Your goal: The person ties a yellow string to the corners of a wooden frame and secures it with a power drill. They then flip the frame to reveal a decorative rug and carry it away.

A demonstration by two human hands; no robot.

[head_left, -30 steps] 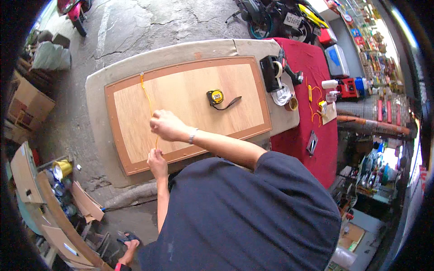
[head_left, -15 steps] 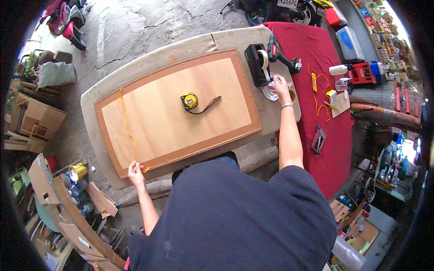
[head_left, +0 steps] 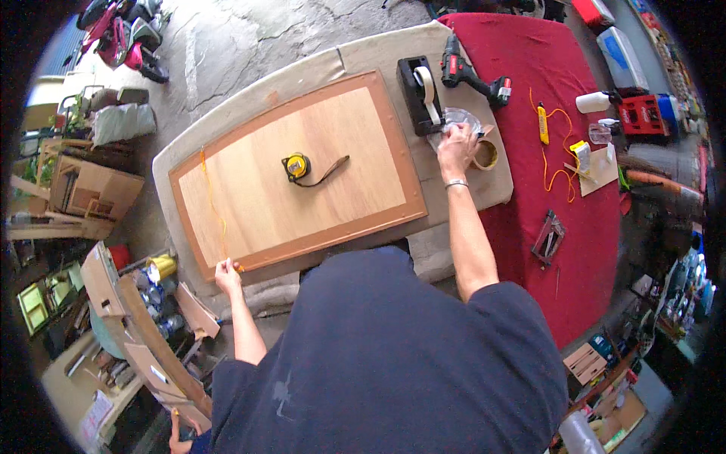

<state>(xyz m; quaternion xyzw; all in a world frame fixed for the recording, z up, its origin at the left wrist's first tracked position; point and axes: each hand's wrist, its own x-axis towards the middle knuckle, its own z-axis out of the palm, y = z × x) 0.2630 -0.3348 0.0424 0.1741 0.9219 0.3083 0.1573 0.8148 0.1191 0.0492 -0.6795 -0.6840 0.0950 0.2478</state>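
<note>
The right hand [head_left: 457, 151] has been moved from the orange cord [head_left: 210, 189] to the clear plastic bag [head_left: 465, 117] near the beige desk's [head_left: 482, 187] right edge; whether the bag is gripped cannot be told. The cord, laid across the panel's [head_left: 261, 200] left end, is now pinched at its near edge by the left hand [head_left: 228, 277] alone

Over on the cracked concrete [head_left: 242, 38] stands a pink motorcycle [head_left: 121, 41]. Across the way, I see a blue-and-white cooler [head_left: 623, 60] near a red crate [head_left: 639, 117], with a white bottle [head_left: 592, 103] just beside the crate.
</note>
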